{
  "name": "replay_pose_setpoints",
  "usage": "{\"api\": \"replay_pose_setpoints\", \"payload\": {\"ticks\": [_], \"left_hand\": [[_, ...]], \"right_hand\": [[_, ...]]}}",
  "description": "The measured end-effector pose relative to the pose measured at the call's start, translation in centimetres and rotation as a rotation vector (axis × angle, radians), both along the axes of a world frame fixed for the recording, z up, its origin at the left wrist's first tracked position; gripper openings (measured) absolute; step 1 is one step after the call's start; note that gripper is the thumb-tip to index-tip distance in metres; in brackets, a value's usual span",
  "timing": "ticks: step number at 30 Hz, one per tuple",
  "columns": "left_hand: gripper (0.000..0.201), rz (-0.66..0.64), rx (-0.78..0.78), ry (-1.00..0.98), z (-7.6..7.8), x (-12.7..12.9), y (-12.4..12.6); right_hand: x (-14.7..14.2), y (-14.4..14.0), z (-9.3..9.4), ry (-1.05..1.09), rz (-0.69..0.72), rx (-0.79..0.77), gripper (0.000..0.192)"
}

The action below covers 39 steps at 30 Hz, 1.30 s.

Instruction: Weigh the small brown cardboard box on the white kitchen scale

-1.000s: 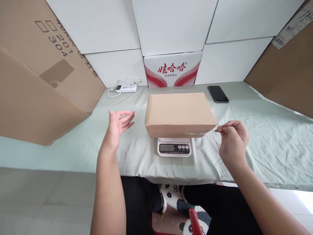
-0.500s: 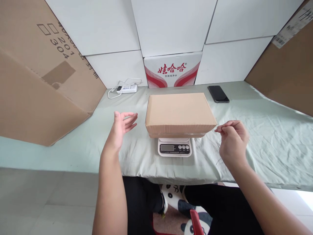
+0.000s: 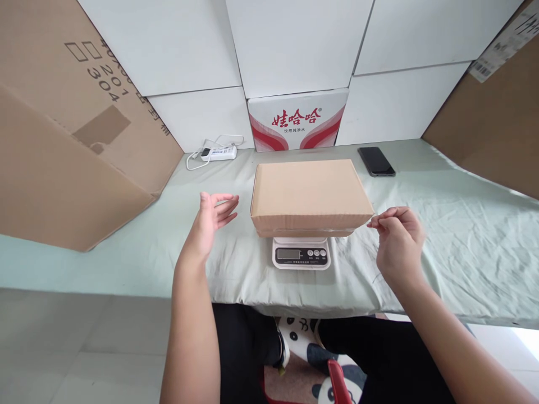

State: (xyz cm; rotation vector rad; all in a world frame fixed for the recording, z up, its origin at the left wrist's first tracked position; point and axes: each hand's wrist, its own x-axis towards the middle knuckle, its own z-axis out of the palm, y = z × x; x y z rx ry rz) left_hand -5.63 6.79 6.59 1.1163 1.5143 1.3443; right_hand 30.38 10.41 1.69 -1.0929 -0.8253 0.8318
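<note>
A closed brown cardboard box (image 3: 311, 191) rests on a white kitchen scale (image 3: 301, 255) and overhangs it on both sides. The scale's small display looks blank. To the left of the box, my left hand (image 3: 210, 219) is open, thumb up and fingers stretched toward the box, with a gap between them. My right hand (image 3: 398, 238) is closed beside the box's near right corner, thumb and fingers pinched together. Whether those fingertips touch the corner or hold something small, I cannot tell.
Behind the box stands a white and red carton (image 3: 298, 120) against white panels. A black phone (image 3: 376, 161) lies back right, and a white power strip with a cable (image 3: 219, 152) back left. Large cardboard sheets (image 3: 80, 146) flank the cloth-covered table (image 3: 126, 264).
Both hands have shifted slightly inward: the left a little to the right, the right a little to the left, nearer the box. The box and scale stay in place.
</note>
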Motion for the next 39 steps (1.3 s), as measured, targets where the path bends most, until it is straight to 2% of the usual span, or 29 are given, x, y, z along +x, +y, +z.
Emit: {"api": "replay_pose_setpoints", "payload": {"ticks": [9, 19, 39], "left_hand": [[0.084, -0.012, 0.0, -0.002, -0.08, 0.03, 0.11], [0.082, -0.024, -0.007, 0.003, -0.11, 0.09, 0.0], [0.093, -0.042, -0.014, 0.023, -0.02, 0.35, -0.05]], "right_hand": [[-0.24, -0.2, 0.31, 0.022, -0.001, -0.028, 0.013], [-0.01, -0.08, -0.25, -0.018, 0.019, -0.004, 0.015], [-0.2, -0.2, 0.06, -0.033, 0.02, -0.021, 0.014]]}}
